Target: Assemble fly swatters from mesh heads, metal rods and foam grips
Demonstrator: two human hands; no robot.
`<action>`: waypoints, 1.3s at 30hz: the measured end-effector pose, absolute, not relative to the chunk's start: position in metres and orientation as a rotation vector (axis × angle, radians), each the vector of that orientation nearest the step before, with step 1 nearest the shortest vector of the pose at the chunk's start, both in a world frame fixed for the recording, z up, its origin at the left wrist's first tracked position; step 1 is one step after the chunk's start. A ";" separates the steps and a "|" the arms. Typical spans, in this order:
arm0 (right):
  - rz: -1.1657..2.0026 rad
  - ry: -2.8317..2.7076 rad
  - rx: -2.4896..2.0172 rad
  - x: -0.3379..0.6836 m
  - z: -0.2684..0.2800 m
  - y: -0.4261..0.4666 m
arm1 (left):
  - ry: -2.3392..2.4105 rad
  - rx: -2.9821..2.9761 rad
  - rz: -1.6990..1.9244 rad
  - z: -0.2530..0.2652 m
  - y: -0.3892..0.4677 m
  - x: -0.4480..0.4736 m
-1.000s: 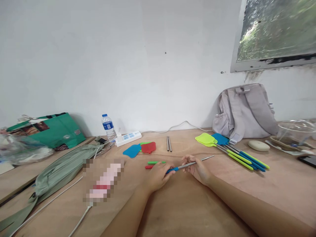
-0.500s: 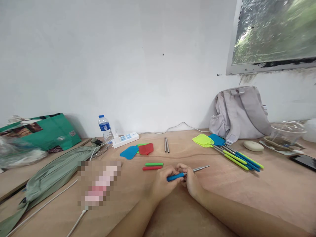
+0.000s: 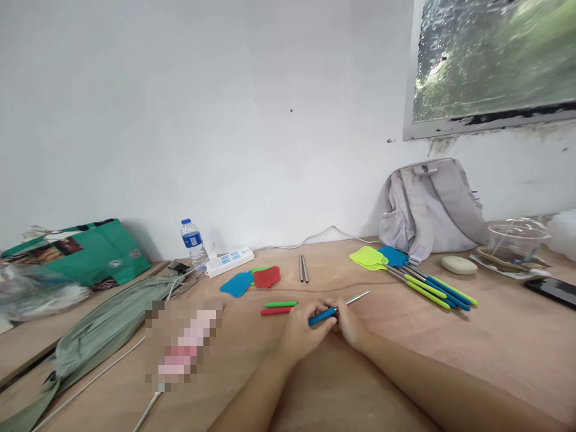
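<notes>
Between my two hands is a blue fly swatter handle point(image 3: 320, 317) with a metal telescopic rod point(image 3: 360, 296) pointing up and right. My left hand point(image 3: 299, 333) is closed around the blue grip. Where grip and rod meet, my right hand point(image 3: 351, 324) has its fingers closed; they partly hide the joint. Just left of my left hand lie a green handle sleeve point(image 3: 281, 305) and a red handle sleeve point(image 3: 274, 312). Farther back are two metal rods point(image 3: 303, 270). Loose swatter heads lie to their left: blue point(image 3: 236, 284), red point(image 3: 267, 277) and a partly covered green one point(image 3: 256, 282).
Several fly swatters point(image 3: 427, 285) lie together on the right, beside a grey backpack point(image 3: 427, 210). A beige case point(image 3: 459, 264), a plastic bowl point(image 3: 517, 237) and a phone point(image 3: 555, 291) are farther right. A power strip point(image 3: 231, 261), water bottle point(image 3: 193, 240) and green bag point(image 3: 103, 255) stand left.
The rod and handle have shifted slightly, and less of the rod shows beyond my right hand. Both hands keep their hold. The camera view has shifted a little.
</notes>
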State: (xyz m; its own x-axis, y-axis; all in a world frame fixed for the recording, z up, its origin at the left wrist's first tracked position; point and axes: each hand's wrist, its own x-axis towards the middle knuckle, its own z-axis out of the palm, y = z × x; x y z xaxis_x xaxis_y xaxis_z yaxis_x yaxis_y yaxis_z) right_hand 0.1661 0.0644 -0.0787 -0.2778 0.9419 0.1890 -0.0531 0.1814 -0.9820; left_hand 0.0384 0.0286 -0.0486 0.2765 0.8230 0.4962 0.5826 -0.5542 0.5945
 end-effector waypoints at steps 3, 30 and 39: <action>1.470 -1.282 -0.807 0.168 -0.082 0.072 | 1.438 2.338 1.268 -0.043 0.041 0.013; 1.791 -0.476 -0.569 0.182 -0.086 0.094 | 2.413 1.910 0.939 -0.074 0.146 -0.117; 1.801 -0.536 -0.650 0.184 -0.081 0.093 | 2.340 1.482 1.753 -0.058 0.127 -0.109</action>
State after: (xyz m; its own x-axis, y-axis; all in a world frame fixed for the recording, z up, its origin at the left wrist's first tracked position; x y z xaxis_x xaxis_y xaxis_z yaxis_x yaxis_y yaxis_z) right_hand 0.1842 0.0930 -0.0809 -0.2547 0.9519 -0.1701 -0.7042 -0.3031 -0.6420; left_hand -0.1089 0.1266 -0.0585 -0.5838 0.5700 0.5782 0.7152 0.0239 0.6985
